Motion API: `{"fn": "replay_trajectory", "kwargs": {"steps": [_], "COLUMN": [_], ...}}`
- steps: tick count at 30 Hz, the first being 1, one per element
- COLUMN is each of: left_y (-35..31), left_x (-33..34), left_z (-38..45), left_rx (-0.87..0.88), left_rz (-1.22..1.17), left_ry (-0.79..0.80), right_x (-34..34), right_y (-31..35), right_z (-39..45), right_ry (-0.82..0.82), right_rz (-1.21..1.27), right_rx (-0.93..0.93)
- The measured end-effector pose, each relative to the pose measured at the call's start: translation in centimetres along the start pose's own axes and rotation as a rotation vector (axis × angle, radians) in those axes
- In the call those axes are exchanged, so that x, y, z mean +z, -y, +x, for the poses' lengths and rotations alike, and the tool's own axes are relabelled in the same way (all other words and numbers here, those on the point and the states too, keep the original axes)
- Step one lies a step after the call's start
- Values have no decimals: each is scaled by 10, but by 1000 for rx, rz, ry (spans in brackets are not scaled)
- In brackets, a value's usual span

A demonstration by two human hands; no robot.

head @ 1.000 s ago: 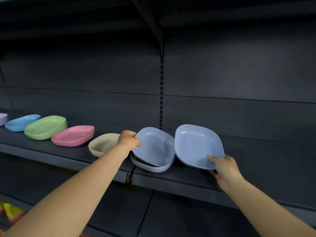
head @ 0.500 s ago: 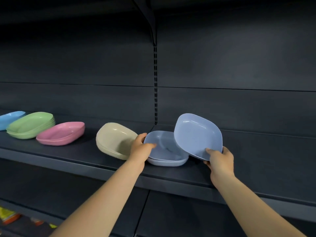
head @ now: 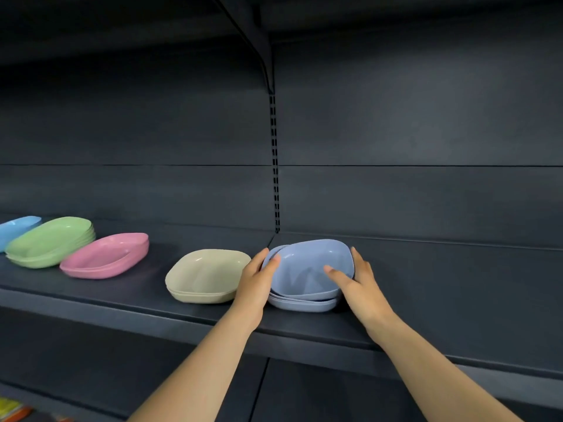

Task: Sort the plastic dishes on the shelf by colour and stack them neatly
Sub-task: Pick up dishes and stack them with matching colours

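On the dark shelf (head: 426, 303) a stack of periwinkle-blue dishes (head: 304, 303) stands just right of the slotted upright (head: 275, 166) in the back wall. The top blue dish (head: 307, 266) is tilted, with its far edge higher than its near edge, and it is not fully settled in the stack below.

Both hands are on this top dish. The left hand (head: 257, 280) grips its left rim — the thumb lies over the edge and the fingers go behind. The right hand (head: 358, 284) holds the right rim: the thumb is stretched into the bowl, the other fingers curve around the outside.

Just left of the blue stack, close to the left hand, is a stack of beige dishes (head: 207, 277). Farther left, well apart, lies a pink stack (head: 105, 255), then a green stack (head: 50, 242) beside it, and a light-blue dish (head: 16, 228) at the left border, partly cut off.

At the bottom left corner, on a lower level, some yellow and orange packaging (head: 12, 411) shows — too blurred to name.
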State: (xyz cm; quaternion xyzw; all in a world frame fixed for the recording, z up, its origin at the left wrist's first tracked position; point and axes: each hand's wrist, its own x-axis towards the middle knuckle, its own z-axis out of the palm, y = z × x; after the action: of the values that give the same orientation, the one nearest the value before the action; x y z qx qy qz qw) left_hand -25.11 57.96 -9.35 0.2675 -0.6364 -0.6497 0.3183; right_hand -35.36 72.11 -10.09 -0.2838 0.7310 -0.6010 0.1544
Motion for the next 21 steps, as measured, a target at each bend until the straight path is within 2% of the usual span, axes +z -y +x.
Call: {"fn": "replay_trajectory", "kwargs": {"steps": [3,7,12,17,18,21], "left_y": [4,10,12,14,12,0], "left_x": [-2,-2,-2,-1,-1,-6], "left_z": [5,11,12,13,12,12], "left_rx": [-2,17,46,76,81,94], "left_rz": [59,133,159,236,261,425], "left_ry": [7,5,2,-21,-27,-41], "right_x": [3,4,7,2,-5,-53], "right_y": [1,1,-6,4,5,13], "right_z": [5,8,13,-3,-9,-35], "right_ry": [66,45,68,5,-12,-18], "right_rz": [-31,15,-211,-108,-162,-568], "right_rx": [-23,-41,-59,-67,-95,-229]}}
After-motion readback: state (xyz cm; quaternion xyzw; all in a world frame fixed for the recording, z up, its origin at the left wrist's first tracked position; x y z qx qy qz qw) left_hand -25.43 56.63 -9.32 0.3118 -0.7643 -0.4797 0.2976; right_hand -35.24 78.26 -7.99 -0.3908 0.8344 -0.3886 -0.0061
